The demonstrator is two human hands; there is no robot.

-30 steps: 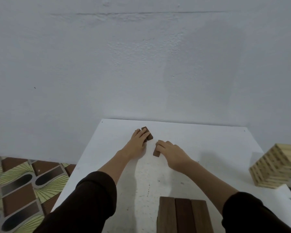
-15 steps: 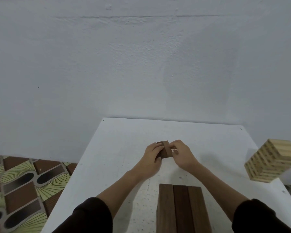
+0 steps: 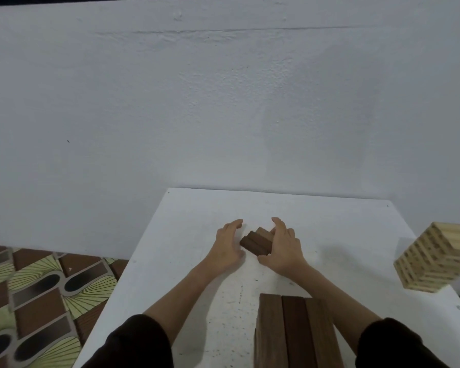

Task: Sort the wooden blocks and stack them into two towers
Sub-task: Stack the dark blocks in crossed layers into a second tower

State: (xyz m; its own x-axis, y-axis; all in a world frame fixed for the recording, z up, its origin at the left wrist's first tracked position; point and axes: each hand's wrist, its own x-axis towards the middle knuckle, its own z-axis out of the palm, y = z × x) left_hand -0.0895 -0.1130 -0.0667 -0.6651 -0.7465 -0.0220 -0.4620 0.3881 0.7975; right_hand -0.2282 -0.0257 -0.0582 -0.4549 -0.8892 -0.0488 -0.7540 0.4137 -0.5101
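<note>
Two or three dark brown wooden blocks (image 3: 256,242) lie side by side as a bundle near the middle of the white table (image 3: 186,235). My right hand (image 3: 283,249) grips them from the right, fingers over the far end and thumb at the near end. My left hand (image 3: 227,245) is open just left of the bundle with straight fingers, holding nothing. A tower of dark blocks (image 3: 294,330) stands at the near edge, its top layer of three blocks in view. A tower of light wooden blocks (image 3: 436,258) stands at the table's right edge.
A plain white wall (image 3: 223,102) rises right behind the table. Patterned floor tiles (image 3: 37,301) show to the left, below the table's left edge. My dark sleeves (image 3: 133,343) fill the lower corners of the view.
A second ago each hand reached a separate dark block. They brought the blocks together, and now my left hand has let go and opened while my right hand keeps the bundle.
</note>
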